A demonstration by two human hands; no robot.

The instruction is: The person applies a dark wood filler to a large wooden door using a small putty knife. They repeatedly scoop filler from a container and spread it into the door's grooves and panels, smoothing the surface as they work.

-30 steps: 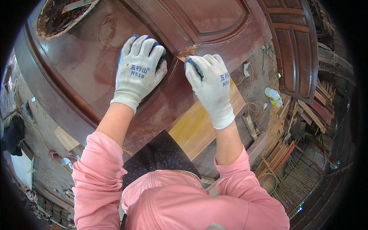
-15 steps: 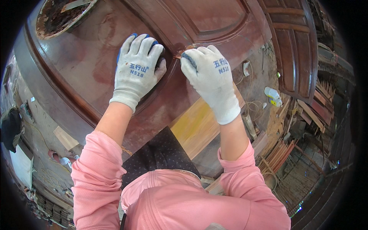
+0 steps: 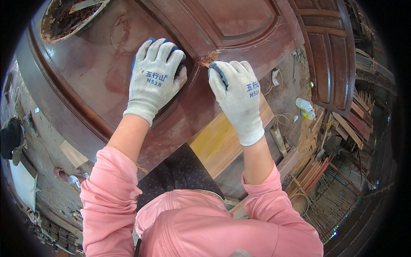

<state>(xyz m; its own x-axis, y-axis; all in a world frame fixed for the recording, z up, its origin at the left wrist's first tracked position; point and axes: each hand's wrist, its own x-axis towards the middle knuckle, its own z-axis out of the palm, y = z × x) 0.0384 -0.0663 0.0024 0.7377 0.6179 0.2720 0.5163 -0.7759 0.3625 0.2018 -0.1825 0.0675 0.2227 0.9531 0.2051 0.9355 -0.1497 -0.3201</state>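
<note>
A reddish-brown wooden door (image 3: 188, 109) with raised mouldings lies flat before me. My left hand (image 3: 154, 68), in a white glove with a blue and dark palm side, rests on it beside a curved moulding. Its fingers are apart and slightly bent, and I see nothing held. My right hand (image 3: 236, 81), gloved alike, is closed with the fingertips pinched together; what they hold, if anything, is hidden. Just left of those fingertips, an orange-brown rough patch (image 3: 209, 58) shows on the moulding joint.
A round tub (image 3: 53, 37) with dark reddish-brown contents and a flat strip stands at the door's far left. Bare boards (image 3: 220, 143) lie below the door. Another panelled door (image 3: 327, 64), a plastic bottle (image 3: 304, 105) and stacked wood strips (image 3: 308, 175) are on the right.
My right hand has drawn back slightly to the right and nearer to me, uncovering more of the orange-brown patch. My left hand has hardly moved.
</note>
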